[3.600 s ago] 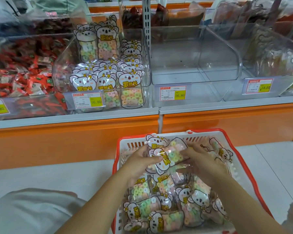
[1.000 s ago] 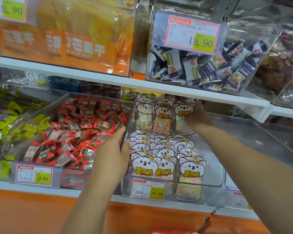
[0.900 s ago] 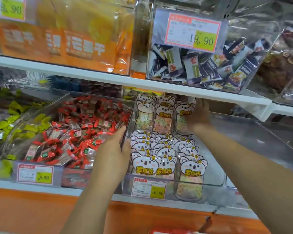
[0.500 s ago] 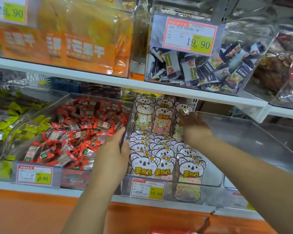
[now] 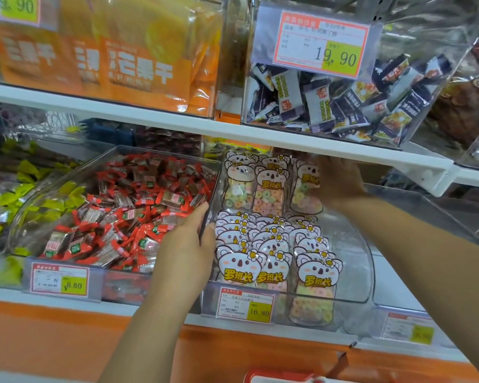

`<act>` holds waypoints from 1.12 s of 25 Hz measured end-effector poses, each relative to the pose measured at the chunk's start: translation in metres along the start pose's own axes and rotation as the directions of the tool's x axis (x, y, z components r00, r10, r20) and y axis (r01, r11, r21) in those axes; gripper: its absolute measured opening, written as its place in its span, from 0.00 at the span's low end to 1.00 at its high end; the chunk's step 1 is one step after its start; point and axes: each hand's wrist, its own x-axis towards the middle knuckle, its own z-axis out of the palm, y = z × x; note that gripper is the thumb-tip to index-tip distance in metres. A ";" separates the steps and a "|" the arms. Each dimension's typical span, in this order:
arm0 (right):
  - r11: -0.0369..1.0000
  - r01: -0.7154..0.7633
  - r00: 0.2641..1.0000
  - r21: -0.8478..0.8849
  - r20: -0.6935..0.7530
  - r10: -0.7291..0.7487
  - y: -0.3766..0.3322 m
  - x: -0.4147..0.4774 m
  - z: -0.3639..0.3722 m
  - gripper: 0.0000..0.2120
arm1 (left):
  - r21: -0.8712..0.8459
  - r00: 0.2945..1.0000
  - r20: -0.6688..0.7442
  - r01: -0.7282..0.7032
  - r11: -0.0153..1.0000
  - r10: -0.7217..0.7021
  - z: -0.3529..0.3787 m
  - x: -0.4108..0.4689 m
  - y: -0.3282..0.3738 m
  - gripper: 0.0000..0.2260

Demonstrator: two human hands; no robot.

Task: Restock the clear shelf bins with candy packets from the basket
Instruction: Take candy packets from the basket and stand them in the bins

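The clear bin (image 5: 369, 272) on the lower shelf holds koala-print candy packets (image 5: 271, 252), with rows lying at the front and three standing upright at the back. My right hand (image 5: 339, 183) reaches under the upper shelf and holds the right edge of the rightmost upright packet (image 5: 304, 189) against the bin's back. My left hand (image 5: 187, 250) grips the bin's left wall, thumb inside and fingers outside. Only the red rim of the basket (image 5: 282, 376) shows at the bottom edge.
A bin of red-wrapped candies (image 5: 127, 214) sits to the left, touching my left hand. A white upper shelf (image 5: 233, 132) hangs low over the bin's back. A clear bin (image 5: 440, 217) stands to the right. Price tags front each bin.
My right hand has slid from in front of the rightmost upright packet to its right edge, and the packet now stands straighter. My left hand has stayed on the bin wall.
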 end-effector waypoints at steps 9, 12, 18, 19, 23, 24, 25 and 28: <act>0.999 0.014 0.996 0.051 0.082 -0.018 -0.006 -0.007 0.014 0.39 | -0.026 1.000 0.002 0.013 1.000 -0.013 0.001 0.000 0.000 0.20; 0.997 -0.008 0.992 0.082 0.126 -0.002 -0.004 -0.008 0.011 0.44 | -0.037 1.000 -0.002 0.010 0.999 -0.010 0.001 -0.001 0.000 0.20; 0.989 0.120 0.991 0.085 -0.067 -0.115 -0.027 -0.012 -0.001 0.32 | -0.028 1.000 0.003 0.000 1.000 0.000 0.000 0.000 0.000 0.20; 0.976 0.173 0.981 0.134 -0.107 -0.160 -0.040 -0.010 -0.004 0.27 | -0.033 1.000 0.004 -0.002 0.999 0.002 0.000 0.000 0.000 0.20; 0.915 0.296 0.953 0.273 -0.023 -0.302 -0.092 0.010 -0.005 0.19 | -0.061 1.000 0.016 -0.006 0.998 0.007 0.000 0.003 -0.003 0.20; 0.914 0.314 0.944 0.255 0.014 -0.329 -0.103 0.016 -0.001 0.19 | -0.074 1.000 0.019 -0.006 0.997 0.007 0.000 0.003 -0.003 0.20; 0.919 0.320 0.940 0.229 0.044 -0.338 -0.110 0.021 0.003 0.19 | -0.083 1.000 0.023 -0.003 0.997 0.005 -0.001 0.004 -0.004 0.20; 0.942 0.264 0.956 0.208 0.070 -0.283 -0.125 0.028 0.011 0.26 | -0.075 1.000 0.022 -0.002 0.997 0.004 -0.001 0.004 -0.006 0.20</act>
